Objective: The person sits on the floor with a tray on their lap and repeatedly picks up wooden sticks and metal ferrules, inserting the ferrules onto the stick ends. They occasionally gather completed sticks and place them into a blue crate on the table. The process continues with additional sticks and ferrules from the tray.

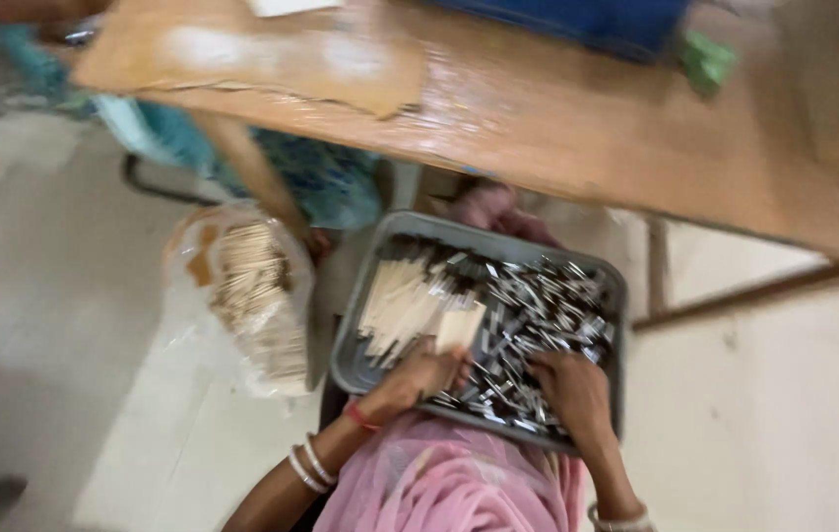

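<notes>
While the tray [365, 369] rests on our lap, our left hand [418, 379] pinches a small bunch of pale sticks [460, 328] at its near edge, beside the loose sticks [402, 303] piled on the left. Our right hand [574, 392] lies curled on the heap of metal clips [538, 305], though blur hides whether it grips any. A bag [254, 296] of more sticks sits on the floor [65, 296] to the left, under the worktop [557, 118].

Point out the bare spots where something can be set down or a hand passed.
Bare floor lies left of the clear bag of sticks, and more right of the grey tray. The tray is crowded: wooden sticks, metal pieces, left hand and right hand.
</notes>
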